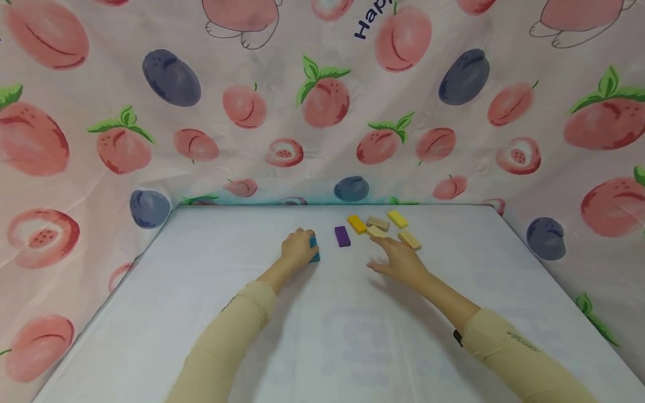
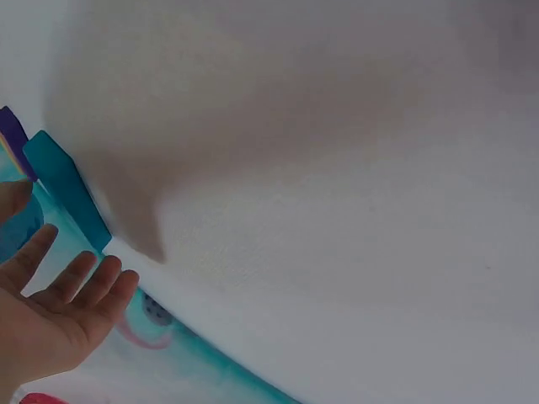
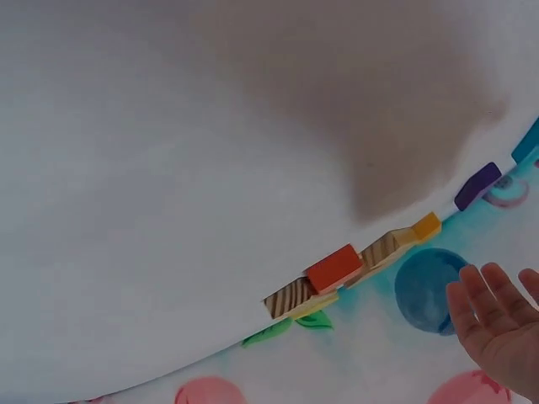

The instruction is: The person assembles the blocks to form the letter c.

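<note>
My left hand point(image 1: 298, 248) is at a blue block point(image 1: 314, 249) on the white table, its thumb and fingers around the block's near side. The left wrist view shows the fingers of this left hand point(image 2: 63, 311) spread and relaxed, the teal-blue block point(image 2: 69, 189) just beyond them; contact is hard to tell. My right hand point(image 1: 400, 263) hovers with loosely extended fingers, holding nothing, in front of a group of blocks. A purple block point(image 1: 342, 236) lies between the hands. A red block point(image 3: 333, 268) shows in the right wrist view but is hidden in the head view.
Beyond the right hand lie an orange-yellow block point(image 1: 357, 224), a pale yellow block point(image 1: 397, 219), a striped wooden block point(image 1: 410, 240) and plain wooden blocks point(image 1: 378, 224). A fruit-printed cloth point(image 1: 282, 112) rises behind and at both sides of the table point(image 1: 201, 263).
</note>
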`<action>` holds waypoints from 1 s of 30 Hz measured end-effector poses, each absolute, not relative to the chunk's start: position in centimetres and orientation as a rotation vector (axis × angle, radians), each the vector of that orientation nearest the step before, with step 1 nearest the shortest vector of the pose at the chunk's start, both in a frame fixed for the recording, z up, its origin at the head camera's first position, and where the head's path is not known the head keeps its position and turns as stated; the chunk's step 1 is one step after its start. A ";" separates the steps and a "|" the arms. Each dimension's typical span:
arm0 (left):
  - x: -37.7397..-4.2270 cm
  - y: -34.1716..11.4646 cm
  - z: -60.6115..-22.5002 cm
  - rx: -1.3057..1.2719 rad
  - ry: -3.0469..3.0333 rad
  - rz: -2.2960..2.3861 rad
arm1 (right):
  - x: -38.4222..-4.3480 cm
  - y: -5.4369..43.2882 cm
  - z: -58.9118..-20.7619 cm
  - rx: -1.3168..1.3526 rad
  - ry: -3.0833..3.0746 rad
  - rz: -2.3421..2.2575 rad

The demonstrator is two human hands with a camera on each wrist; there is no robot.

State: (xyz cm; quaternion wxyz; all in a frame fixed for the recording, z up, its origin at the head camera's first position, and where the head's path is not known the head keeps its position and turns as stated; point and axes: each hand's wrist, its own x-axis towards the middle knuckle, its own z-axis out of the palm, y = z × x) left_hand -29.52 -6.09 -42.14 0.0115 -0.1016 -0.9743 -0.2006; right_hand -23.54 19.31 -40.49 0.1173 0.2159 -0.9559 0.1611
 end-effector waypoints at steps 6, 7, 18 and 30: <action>-30.3 -6.1 -42.2 -0.176 -3.093 -0.631 | -24.9 17.3 -40.6 0.578 -2.828 0.519; -30.4 -6.1 -42.2 -0.156 -3.100 -0.638 | -25.2 17.0 -40.7 0.560 -2.843 0.550; -31.2 -5.6 -41.8 -0.053 -3.115 -0.558 | -27.9 14.2 -40.8 0.446 -2.944 0.706; -31.9 -5.3 -41.8 0.032 -3.161 -0.611 | -30.5 12.7 -41.0 0.409 -3.010 0.655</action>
